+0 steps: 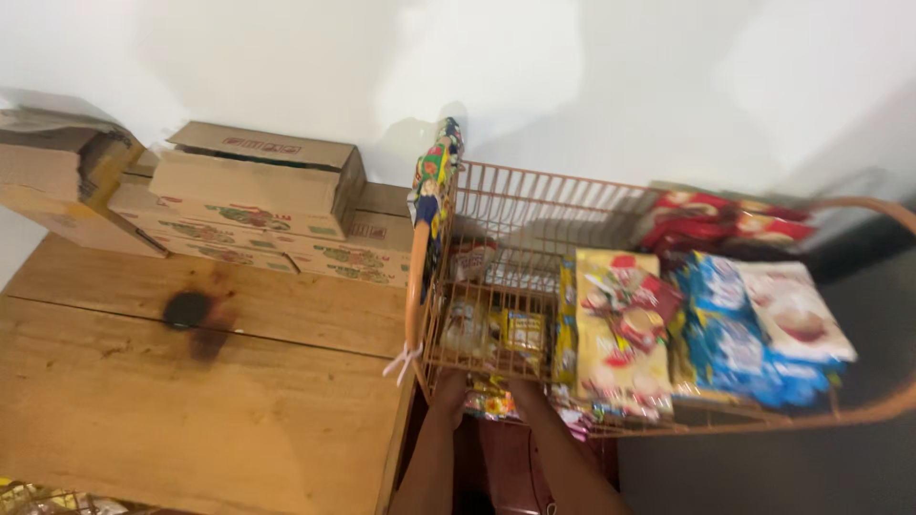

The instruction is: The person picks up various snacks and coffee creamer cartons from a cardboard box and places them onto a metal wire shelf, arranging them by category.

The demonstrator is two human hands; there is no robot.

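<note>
— White wall behind, bare and plain. What sits in the middle of it all?

— An orange wire rack (534, 205), standing beside a wooden table (191, 381). Both hands are at its lower front edge, reaching up from below. The left hand (448, 389) is at the bottom left corner of the rack, the right hand (528, 393) just beside it, and between them is a small colourful packet (489, 399).

— Are the hands holding that packet?

— It is blurred there. The fingers seem to close around the packet from both sides, but I cannot tell for sure whether either grip is pressed together on it or merely touching it.

— What else is in the rack?

— Small yellow sachets (520, 334) behind the wire just above the hands. To the right, a strip of yellow packets (620, 334) lies over the front, then blue packets (735, 334) and a white packet (797, 315) beside those. Red packets (725, 221) lie at the back right. A strip of bright multicoloured packets (434, 181) hangs over the rack's left corner, and a white tie (403, 362) is knotted on the left frame.

— And on the table?

— Its planks carry a dark burnt-looking spot (188, 310). At the far edge against the wall is a stack of cardboard boxes (258, 200), printed in green and red, with a torn brown box (57, 172) to the left of them
</note>
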